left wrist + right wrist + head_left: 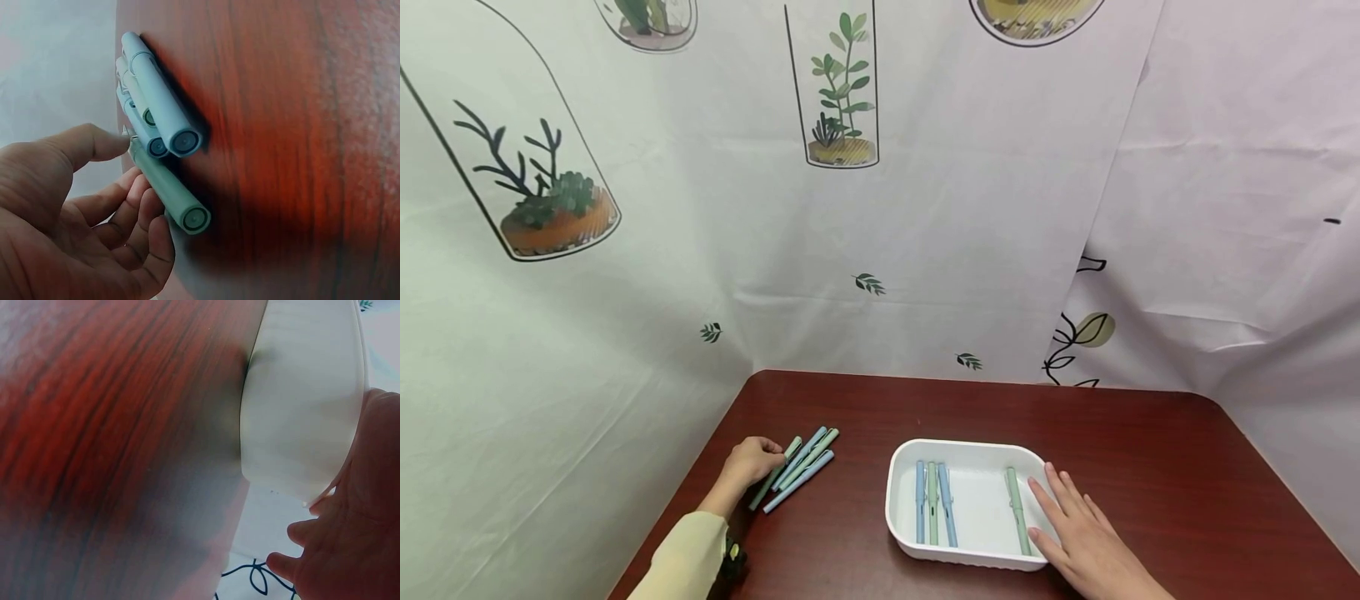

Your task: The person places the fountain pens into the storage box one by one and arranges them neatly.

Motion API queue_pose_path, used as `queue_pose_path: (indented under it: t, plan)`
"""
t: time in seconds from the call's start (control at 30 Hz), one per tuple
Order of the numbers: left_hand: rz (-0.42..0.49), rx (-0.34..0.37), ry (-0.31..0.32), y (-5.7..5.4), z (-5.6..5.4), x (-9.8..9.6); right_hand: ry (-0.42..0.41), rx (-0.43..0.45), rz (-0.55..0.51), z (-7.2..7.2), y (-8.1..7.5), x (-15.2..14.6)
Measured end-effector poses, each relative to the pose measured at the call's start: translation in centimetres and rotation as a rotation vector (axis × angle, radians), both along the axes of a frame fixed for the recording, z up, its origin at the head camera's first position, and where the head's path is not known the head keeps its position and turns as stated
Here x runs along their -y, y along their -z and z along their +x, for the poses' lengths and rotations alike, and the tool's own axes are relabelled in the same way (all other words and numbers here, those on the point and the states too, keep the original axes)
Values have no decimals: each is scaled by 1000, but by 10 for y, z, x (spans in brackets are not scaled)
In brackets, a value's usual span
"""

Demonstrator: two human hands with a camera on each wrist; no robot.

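Observation:
At the table's left, my left hand point(750, 462) pinches a green pen point(172, 194) between thumb and fingers. That pen lies slanted at the near side of a small pile. Beside it are a blue pen point(164, 103), another green pen point(809, 458) and another blue one, partly overlapped in the left wrist view. My right hand point(1086, 533) is spread with straight fingers against the right rim of a white tray point(981, 500). Inside the tray, two blue pens point(921, 500) flank a green pen point(933, 504) at the left; one more green pen point(1018, 510) lies at the right.
The dark red wooden table point(865, 408) has rounded back corners. A white cloth point(925, 250) printed with plants hangs behind it and along both sides. A dark object point(732, 560) is at the left wrist, by the pale yellow sleeve point(688, 554).

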State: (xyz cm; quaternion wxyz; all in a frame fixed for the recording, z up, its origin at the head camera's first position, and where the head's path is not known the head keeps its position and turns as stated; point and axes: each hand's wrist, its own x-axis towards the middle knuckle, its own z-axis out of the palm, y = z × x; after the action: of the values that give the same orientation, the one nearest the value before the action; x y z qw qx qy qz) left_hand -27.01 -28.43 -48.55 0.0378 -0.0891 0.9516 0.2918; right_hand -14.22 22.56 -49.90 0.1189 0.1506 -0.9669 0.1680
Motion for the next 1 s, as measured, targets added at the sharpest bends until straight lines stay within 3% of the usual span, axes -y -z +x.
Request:
queue_pose_path:
  t: [0.37,0.7,0.83,1.0]
  plan:
    - [-40,19,18,-1,-3,1,0,-13,-7,0,1,0]
    - [-5,36,20,-2,-2,4,-7,-18,-5,1,1,0]
    - [29,22,16,-4,-1,5,-7,2,-8,1,-1,-1]
    - [151,3,4,-10,0,6,-7,15,-5,1,-2,0]
